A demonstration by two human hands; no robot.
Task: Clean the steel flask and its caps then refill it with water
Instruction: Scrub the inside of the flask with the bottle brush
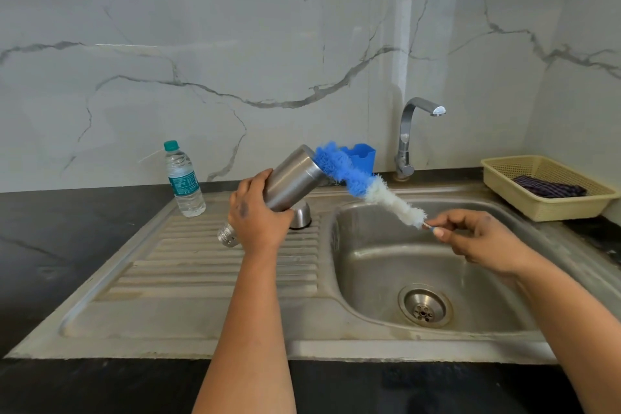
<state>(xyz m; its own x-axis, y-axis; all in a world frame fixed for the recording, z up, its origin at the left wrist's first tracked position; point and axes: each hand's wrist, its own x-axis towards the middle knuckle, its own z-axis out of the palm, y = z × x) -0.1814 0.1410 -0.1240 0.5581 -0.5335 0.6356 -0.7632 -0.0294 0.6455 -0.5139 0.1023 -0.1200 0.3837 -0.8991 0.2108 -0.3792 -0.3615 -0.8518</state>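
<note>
A person stands at a steel sink (376,349) set in a dark desk (50,245). The left hand (257,212) grips the steel flask (292,178), tilted above the draining board, base up, threaded mouth down. The right hand (477,239) pinches the handle of a blue-and-white bottle brush (363,181), bristles touching the flask's base. A steel cap (300,215) sits behind on the board; a water bottle (183,178) stands left.
</note>
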